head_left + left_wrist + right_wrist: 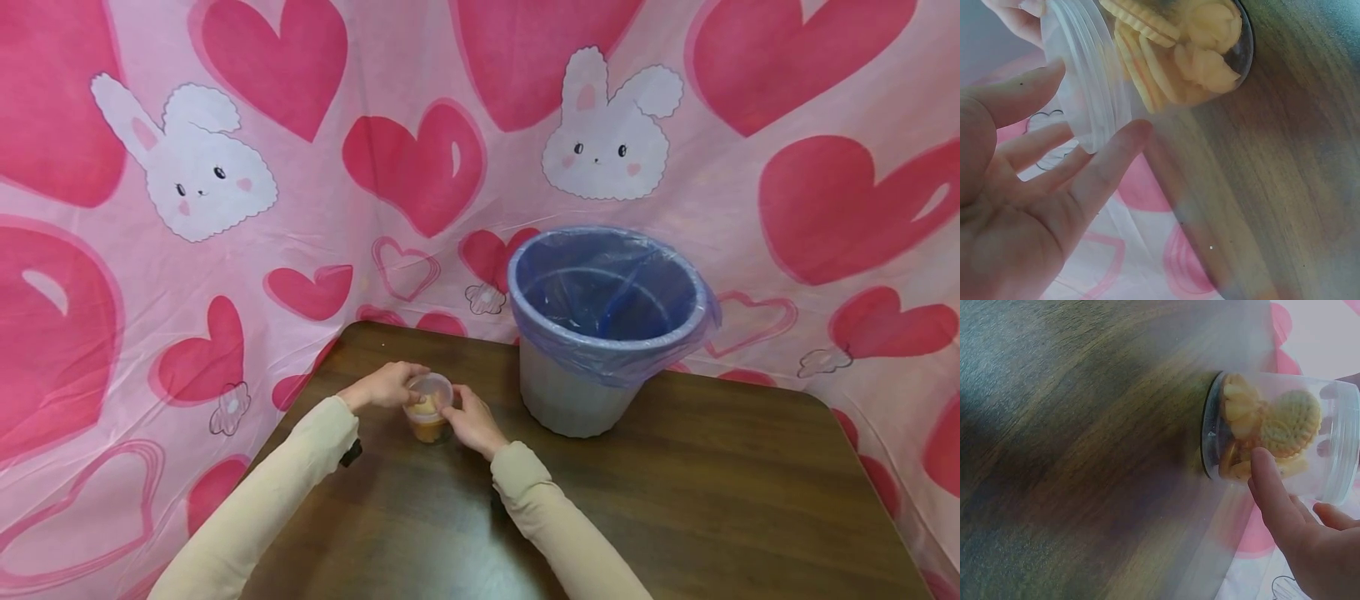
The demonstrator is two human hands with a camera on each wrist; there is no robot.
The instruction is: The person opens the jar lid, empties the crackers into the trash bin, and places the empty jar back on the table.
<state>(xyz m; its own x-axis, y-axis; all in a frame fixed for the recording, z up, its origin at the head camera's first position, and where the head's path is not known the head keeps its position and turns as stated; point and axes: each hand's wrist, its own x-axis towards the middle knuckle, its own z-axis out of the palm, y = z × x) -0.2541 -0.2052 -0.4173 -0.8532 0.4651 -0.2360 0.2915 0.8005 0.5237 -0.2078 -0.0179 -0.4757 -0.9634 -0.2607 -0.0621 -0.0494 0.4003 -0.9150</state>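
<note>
Jar (pixel 1275 385) close in both wrist views

Clear tub (pixel 1285 381), golden biscuits (pixel 1290 425), one with embossed pattern. Table (pixel 690 475) brown, wood-grained. Bin (pixel 562 396), far right, off-white with blue-tinted liner (pixel 637 292). Far cloth (pixel 405 67) pink: red hearts (pixel 277 67), white rabbits (pixel 607 167). Sleeves (pixel 262 492) cream.

Arms (pixel 273 483) stretched forward; left hand (pixel 386 386), right hand (pixel 474 421) close together.

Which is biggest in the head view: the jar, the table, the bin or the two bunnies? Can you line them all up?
Largest to smallest, as they look there:
1. table
2. bin
3. left bunny and right bunny: too alike to rank
4. jar
</note>
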